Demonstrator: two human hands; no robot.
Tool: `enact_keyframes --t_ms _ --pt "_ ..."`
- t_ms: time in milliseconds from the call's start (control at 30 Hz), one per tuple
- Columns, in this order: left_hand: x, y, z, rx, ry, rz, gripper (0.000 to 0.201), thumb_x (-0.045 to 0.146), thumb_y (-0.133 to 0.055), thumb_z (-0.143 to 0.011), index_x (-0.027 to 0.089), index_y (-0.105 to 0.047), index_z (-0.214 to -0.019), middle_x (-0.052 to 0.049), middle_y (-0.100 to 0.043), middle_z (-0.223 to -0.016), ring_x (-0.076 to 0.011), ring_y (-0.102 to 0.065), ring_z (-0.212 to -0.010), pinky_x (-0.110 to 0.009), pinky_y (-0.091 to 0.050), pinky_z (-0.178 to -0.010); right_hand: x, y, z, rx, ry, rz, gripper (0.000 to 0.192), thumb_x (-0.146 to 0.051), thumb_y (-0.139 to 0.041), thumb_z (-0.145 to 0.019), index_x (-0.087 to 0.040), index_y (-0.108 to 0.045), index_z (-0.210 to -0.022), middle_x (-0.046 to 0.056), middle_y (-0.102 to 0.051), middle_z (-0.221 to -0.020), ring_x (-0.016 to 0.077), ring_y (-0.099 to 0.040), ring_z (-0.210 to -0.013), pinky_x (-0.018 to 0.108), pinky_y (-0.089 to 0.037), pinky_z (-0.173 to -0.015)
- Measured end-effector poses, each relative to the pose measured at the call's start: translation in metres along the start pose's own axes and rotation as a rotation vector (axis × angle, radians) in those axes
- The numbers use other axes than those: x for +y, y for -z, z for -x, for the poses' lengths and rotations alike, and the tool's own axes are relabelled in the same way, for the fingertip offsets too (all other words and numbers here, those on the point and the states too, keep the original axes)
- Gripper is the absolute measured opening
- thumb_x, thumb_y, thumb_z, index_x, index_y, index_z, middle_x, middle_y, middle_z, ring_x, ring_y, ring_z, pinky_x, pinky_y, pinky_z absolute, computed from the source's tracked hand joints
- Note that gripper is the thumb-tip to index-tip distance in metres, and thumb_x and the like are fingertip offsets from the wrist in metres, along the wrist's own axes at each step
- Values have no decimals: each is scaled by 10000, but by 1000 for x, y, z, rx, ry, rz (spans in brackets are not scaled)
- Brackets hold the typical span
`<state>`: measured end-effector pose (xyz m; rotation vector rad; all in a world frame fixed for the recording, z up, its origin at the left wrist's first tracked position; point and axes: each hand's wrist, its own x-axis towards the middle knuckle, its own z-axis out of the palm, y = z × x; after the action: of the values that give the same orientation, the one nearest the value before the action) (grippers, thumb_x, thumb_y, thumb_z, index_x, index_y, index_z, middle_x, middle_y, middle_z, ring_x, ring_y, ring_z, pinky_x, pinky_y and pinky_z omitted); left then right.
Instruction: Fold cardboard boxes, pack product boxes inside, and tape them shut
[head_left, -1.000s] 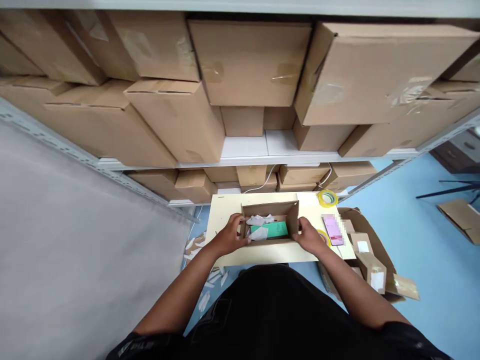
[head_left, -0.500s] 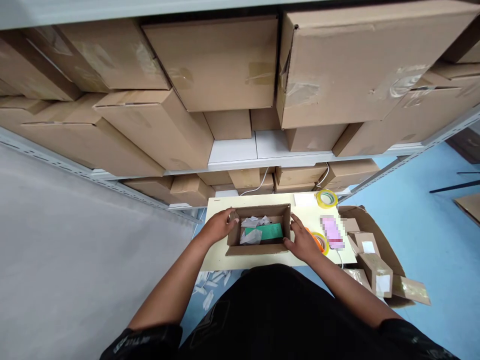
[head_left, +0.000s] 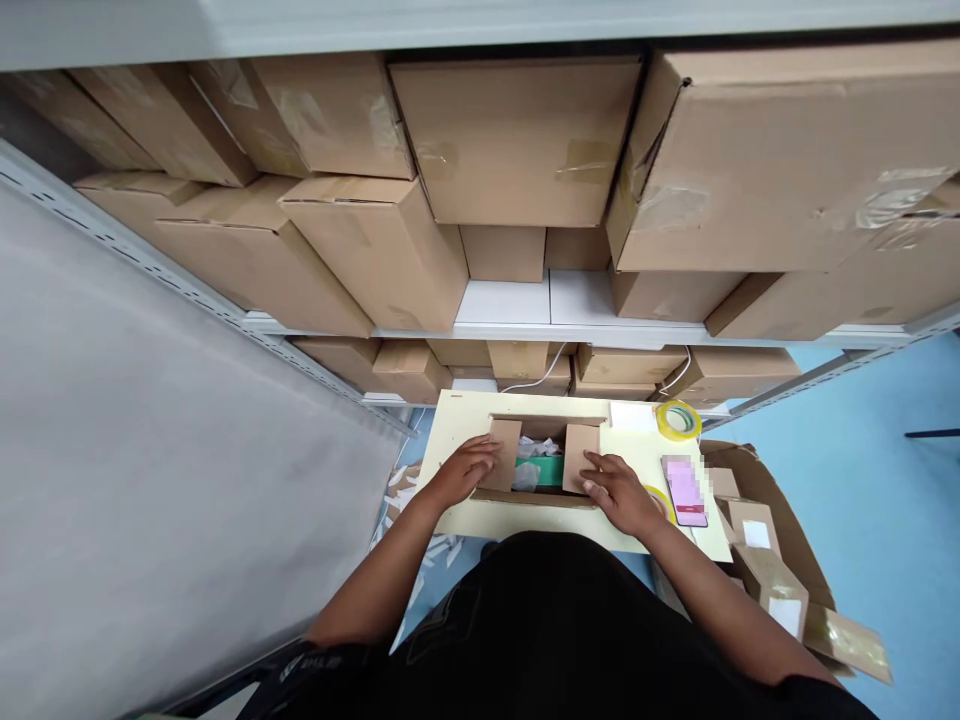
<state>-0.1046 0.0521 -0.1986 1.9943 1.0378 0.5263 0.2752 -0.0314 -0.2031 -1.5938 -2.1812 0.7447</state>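
A small open cardboard box (head_left: pixel 525 495) stands on a pale yellow table (head_left: pixel 457 520) in front of me. Inside it lie a green item (head_left: pixel 551 470) and crumpled white paper (head_left: pixel 526 476). My left hand (head_left: pixel 471 468) presses the box's left side flap (head_left: pixel 502 452) inward. My right hand (head_left: pixel 619 490) presses the right side flap (head_left: pixel 581 455) inward. Both flaps lie folded over the opening, with a gap between them.
A yellow tape roll (head_left: pixel 679 419) and a pink phone (head_left: pixel 685 490) lie on the table's right side, another tape roll (head_left: pixel 660 498) under my right wrist. Metal shelving (head_left: pixel 540 330) packed with cardboard boxes rises behind. Small boxes (head_left: pixel 772 585) sit on the blue floor at right; paper scraps (head_left: pixel 397 480) at left.
Both hands have folded the box's two side flaps inward over the contents. The view has shifted slightly.
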Motion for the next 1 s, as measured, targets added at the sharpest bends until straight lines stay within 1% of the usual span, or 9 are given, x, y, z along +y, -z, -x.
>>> enact_keyframes --t_ms 100,200,400,500,600,700,833,900,1000 --pt "-18 6 29 -183 9 24 445 540 -550 -1025 281 -745 -1331 -79 -473 -1660 -300 -327 -1596 -541 -319 -1285 11 9 7 -113 75 -31 463 -536 -480 -1064 -261 -769 -1297 103 -525 -1622 331 -486 -1490 594 -346 -1246" --pt "-23 3 42 -279 33 -7 769 655 -754 -864 315 -586 -1533 -84 -300 -1749 -338 -303 -1607 -523 -326 -1281 17 1 14 -127 67 -40 462 -564 -643 -971 -275 -765 -1310 83 -508 -1636 345 -435 -1531 606 -310 -1269" --pt "-21 0 41 -311 74 36 906 720 -814 -765 283 -596 -1528 -118 -277 -1752 -363 -310 -1601 -514 -324 -1279 19 -32 16 176 -92 -232 364 -439 -522 -1011 -261 -830 -1087 90 -671 -1473 320 -537 -1435 622 -371 -1237" --pt "-21 7 41 -361 80 28 1032 685 -889 -680 283 -544 -1566 -124 -309 -1740 -359 -320 -1597 -506 -345 -1271 30 -26 22 140 -35 -374 420 -443 -476 -1019 -253 -823 -1160 93 -671 -1473 319 -521 -1458 614 -352 -1254" --pt "-20 5 38 -244 66 -21 694 589 -798 -836 268 -657 -1435 -110 -458 -1667 -310 -445 -1537 -461 -407 -1239 37 -20 28 66 -66 -488 450 -486 -487 -1019 -240 -798 -1232 104 -653 -1495 326 -524 -1464 596 -351 -1261" --pt "-14 -13 28 -45 109 -81 364 433 -627 -983 227 -712 -1271 -106 -621 -1499 -260 -651 -1309 -416 -509 -1136 30 -30 27 139 -217 -484 456 -508 -540 -1005 -235 -733 -1315 118 -667 -1469 323 -596 -1386 568 -417 -1222" --pt "-9 -35 13 214 306 -100 735 308 -712 -877 225 -442 -1555 -114 -613 -1449 -219 -731 -988 -418 -597 -965 14 -59 15 362 -310 -317 465 -414 -591 -939 -217 -640 -1357 141 -654 -1408 320 -638 -1277 533 -538 -1103" --pt "-8 -35 5 279 264 -159 964 279 -774 -805 238 -296 -1642 -154 -450 -1615 -279 -667 -1231 -455 -561 -1056 11 -70 12 432 -293 -275 488 -369 -574 -924 -220 -582 -1388 152 -567 -1484 322 -586 -1341 525 -556 -1084" --pt "-7 -22 -9 195 74 -320 1108 276 -838 -739 246 -247 -1676 -167 -218 -1751 -376 -341 -1570 -533 -383 -1244 15 -76 12 447 -245 -261 498 -345 -572 -923 -242 -513 -1407 151 -441 -1580 327 -524 -1404 534 -567 -1075"
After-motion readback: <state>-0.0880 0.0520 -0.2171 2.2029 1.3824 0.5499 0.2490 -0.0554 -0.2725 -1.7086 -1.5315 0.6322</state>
